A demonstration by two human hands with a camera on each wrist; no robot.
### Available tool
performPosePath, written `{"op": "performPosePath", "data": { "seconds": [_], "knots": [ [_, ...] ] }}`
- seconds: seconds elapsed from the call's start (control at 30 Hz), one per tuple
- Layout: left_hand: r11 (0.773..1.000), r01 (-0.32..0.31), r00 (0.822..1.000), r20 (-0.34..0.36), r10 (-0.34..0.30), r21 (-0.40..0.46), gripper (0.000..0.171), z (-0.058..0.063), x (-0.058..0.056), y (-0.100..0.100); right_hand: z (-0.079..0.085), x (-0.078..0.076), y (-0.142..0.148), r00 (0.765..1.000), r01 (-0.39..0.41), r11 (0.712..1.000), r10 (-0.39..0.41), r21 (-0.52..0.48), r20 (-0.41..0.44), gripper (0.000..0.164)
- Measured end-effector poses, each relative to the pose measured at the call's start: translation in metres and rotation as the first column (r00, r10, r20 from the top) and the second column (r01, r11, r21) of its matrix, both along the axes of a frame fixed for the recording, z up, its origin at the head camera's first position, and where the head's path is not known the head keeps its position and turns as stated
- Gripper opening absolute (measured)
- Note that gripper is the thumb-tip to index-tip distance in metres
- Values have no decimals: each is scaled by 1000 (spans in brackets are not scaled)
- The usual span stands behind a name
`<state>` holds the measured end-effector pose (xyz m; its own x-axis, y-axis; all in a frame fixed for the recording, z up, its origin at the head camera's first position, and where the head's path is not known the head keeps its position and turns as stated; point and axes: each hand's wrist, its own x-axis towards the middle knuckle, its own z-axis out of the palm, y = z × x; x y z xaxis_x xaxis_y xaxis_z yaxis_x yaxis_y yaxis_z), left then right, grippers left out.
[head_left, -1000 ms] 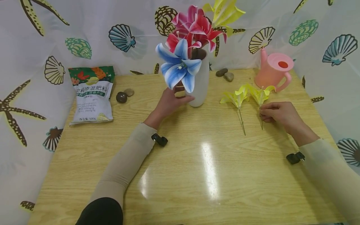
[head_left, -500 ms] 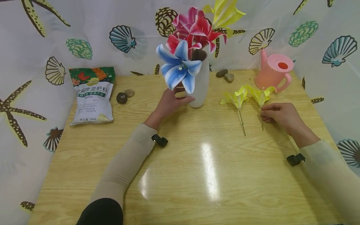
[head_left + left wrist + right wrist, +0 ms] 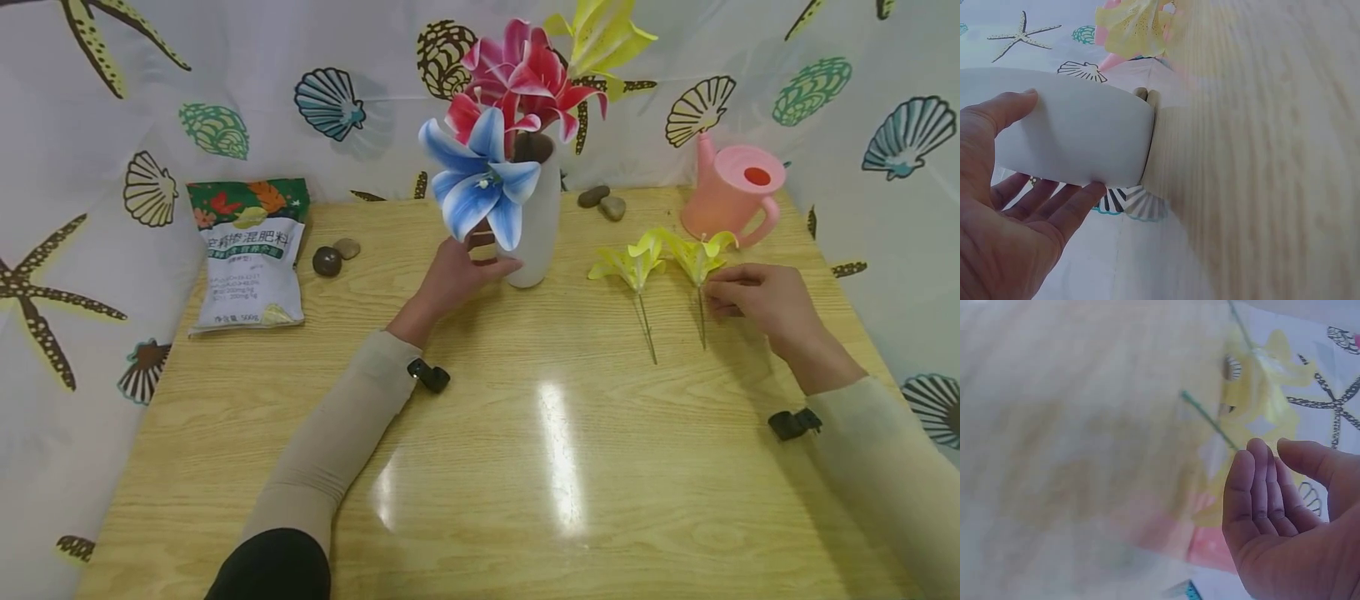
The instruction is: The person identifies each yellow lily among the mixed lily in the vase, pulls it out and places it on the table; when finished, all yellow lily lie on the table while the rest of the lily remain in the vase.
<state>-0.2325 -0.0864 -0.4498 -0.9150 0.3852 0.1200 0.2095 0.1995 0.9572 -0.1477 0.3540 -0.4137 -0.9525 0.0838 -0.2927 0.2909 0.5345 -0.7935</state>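
My left hand [image 3: 457,279] holds the white vase [image 3: 534,242] low on its side. In the left wrist view the thumb lies on one side of it and the fingers curl round the other. A blue lily [image 3: 480,187], red-pink lilies [image 3: 551,83] and a yellow lily [image 3: 600,37] rise from the vase, which stands upright on the table. My right hand [image 3: 772,304] is beside the stem of a yellow lily [image 3: 697,257] lying on the table, fingers loosely bent and the thumb apart in the right wrist view. Another yellow lily [image 3: 633,265] lies to its left.
Behind the right hand stands a pink watering can [image 3: 723,200]. Pebbles [image 3: 611,208] lie right of the vase, and more stones [image 3: 327,261] sit beside a fertilizer bag [image 3: 251,258] on the left. A shell-patterned cloth [image 3: 375,158] backs the wooden table [image 3: 480,467].
My right hand has let go of the yellow lily's stem and shifted slightly right; the lily stays on the table. The left hand keeps its hold on the vase.
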Motion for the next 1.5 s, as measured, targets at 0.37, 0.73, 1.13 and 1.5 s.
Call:
{"op": "performPosePath", "data": {
  "seconds": [0.37,0.73,1.13,1.5],
  "knots": [
    [999,12,994,-111,-7,45,81,-2,-1,8,42,-19,-32,987,-19,988,-7,-155,-163,28],
    [999,35,993,-110,-32,31,76,-1,-1,2,73,-44,-79,973,-56,854,-68,-517,-218,18],
    [998,60,993,-102,-59,5,78,-4,-3,-1,92,-74,-125,959,-82,608,-166,-789,-228,23],
    [996,83,993,-84,-85,-19,79,-2,-4,-2,103,-94,-160,945,-72,518,-238,-852,-225,20]
  ]
}}
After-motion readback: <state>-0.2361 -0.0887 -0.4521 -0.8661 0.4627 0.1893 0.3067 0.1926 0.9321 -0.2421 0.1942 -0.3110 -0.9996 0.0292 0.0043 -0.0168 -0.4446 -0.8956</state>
